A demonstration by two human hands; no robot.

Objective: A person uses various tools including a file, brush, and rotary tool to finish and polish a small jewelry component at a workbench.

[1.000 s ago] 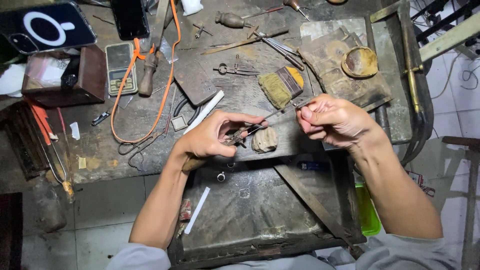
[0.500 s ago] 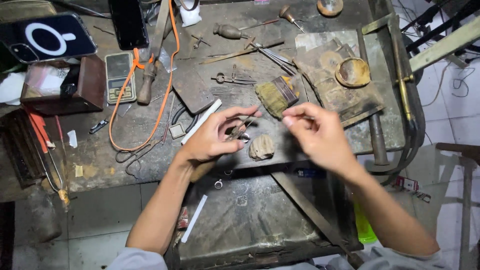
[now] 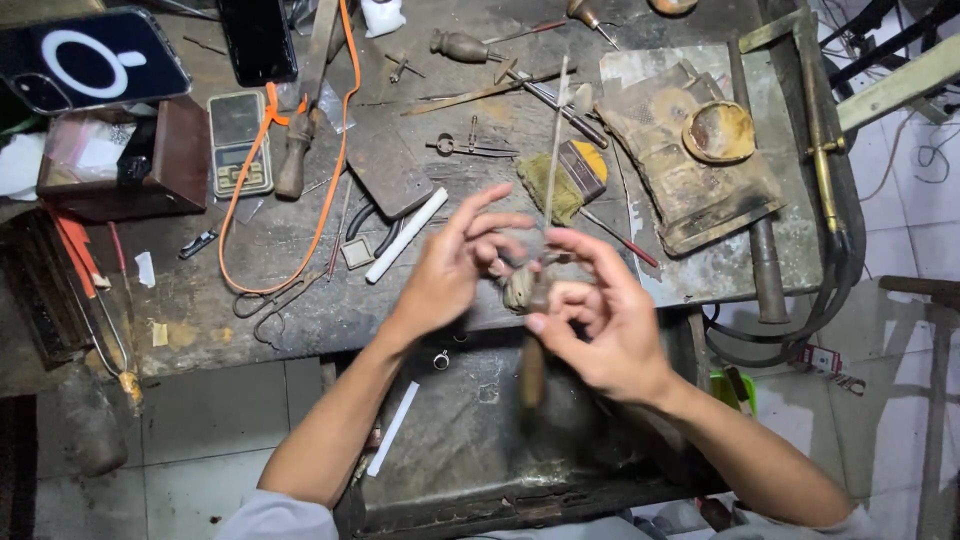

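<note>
My right hand (image 3: 600, 325) grips a long thin file (image 3: 553, 140) by its brown wooden handle (image 3: 532, 372); the blade stands upright, pointing away from me. My left hand (image 3: 455, 265) is just left of it, fingers spread, fingertips pinching something small at the file; the piece itself is blurred and I cannot make it out. Both hands meet over a worn wooden bench peg (image 3: 520, 288) at the front edge of the dirty workbench (image 3: 300, 300).
A metal catch tray (image 3: 470, 440) sits below the bench edge with a white stick (image 3: 392, 428) in it. On the bench lie a white rod (image 3: 405, 235), a brush (image 3: 560, 180), pliers, a small scale (image 3: 238, 142), an orange cord (image 3: 330, 170), a phone (image 3: 85, 60) and a round dish (image 3: 718, 130).
My right hand has taken up the wooden-handled file and stood it upright. The hands moved closer together over the bench peg, and my left hand's fingers opened out.
</note>
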